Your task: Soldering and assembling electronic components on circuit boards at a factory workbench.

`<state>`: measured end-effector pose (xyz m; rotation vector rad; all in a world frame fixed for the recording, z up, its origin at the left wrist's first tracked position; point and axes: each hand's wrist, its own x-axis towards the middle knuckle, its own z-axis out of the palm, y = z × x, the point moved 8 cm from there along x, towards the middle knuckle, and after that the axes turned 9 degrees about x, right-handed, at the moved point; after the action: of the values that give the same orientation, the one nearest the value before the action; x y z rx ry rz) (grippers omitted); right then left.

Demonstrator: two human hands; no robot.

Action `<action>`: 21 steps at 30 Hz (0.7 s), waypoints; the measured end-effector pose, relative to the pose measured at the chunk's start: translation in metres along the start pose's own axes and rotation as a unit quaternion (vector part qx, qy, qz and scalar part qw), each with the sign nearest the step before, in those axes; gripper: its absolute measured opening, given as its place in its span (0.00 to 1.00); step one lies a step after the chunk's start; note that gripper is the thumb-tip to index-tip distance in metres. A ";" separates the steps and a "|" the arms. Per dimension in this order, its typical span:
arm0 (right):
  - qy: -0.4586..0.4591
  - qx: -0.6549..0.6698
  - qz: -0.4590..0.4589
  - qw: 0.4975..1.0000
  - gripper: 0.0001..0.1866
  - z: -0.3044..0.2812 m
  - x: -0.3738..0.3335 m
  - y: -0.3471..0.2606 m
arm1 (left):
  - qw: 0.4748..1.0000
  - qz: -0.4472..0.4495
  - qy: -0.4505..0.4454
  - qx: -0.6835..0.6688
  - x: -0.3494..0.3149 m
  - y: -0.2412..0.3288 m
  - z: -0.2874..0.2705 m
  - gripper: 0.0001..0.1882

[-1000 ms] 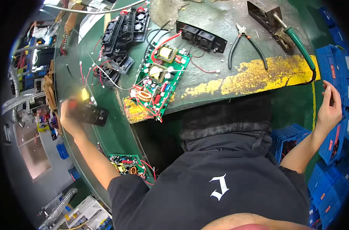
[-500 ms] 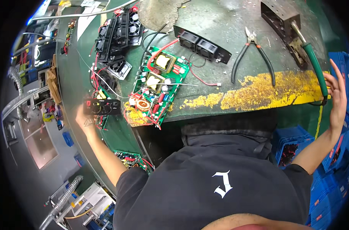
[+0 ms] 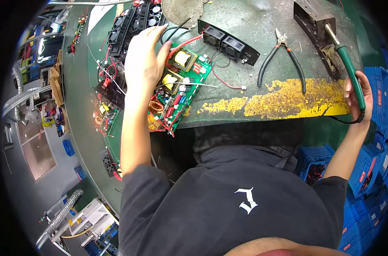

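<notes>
My left hand [image 3: 143,64] is over the upper left edge of a green circuit board [image 3: 199,81], fingers stretched and thumb apart, next to a looped black cable [image 3: 173,32]. It holds nothing that I can see. The board carries yellow-wrapped transformers [image 3: 182,59], a copper coil and red wires. At the right table edge my right hand [image 3: 361,96] is closed round the green handle of a soldering iron [image 3: 351,72], whose metal shaft rests in a rusty metal stand [image 3: 315,23]. Beyond the board lies a black panel with two fans [image 3: 223,42].
Pliers with black and orange handles [image 3: 282,62] lie spread on the worn table [image 3: 275,102]. Black fan assemblies [image 3: 121,32] are piled at the far left, with another small board [image 3: 103,115] nearer me. Blue crates [image 3: 315,162] stand below the table at right.
My left hand has left the black fan panel at the left and moved right and away from me to the board. My right hand has closed round the soldering iron's handle.
</notes>
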<state>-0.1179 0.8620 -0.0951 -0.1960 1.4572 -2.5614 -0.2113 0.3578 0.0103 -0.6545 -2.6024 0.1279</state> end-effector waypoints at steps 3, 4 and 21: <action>0.012 -0.078 -0.116 0.990 0.32 0.040 0.006 -0.004 | 0.993 -0.049 -0.031 -0.101 0.010 -0.008 0.034 0.16; 0.034 -0.109 -0.147 0.982 0.31 0.044 0.006 -0.009 | 0.993 -0.048 -0.031 -0.101 0.009 -0.009 0.037 0.16; 0.148 -0.446 -0.177 0.865 0.29 0.055 -0.025 -0.087 | 0.987 0.099 -0.032 -0.123 0.015 0.019 0.022 0.20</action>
<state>-0.0905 0.8650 0.0076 -0.2067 2.8790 -1.9620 -0.2246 0.3819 -0.0069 -1.0115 -2.6333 -0.1145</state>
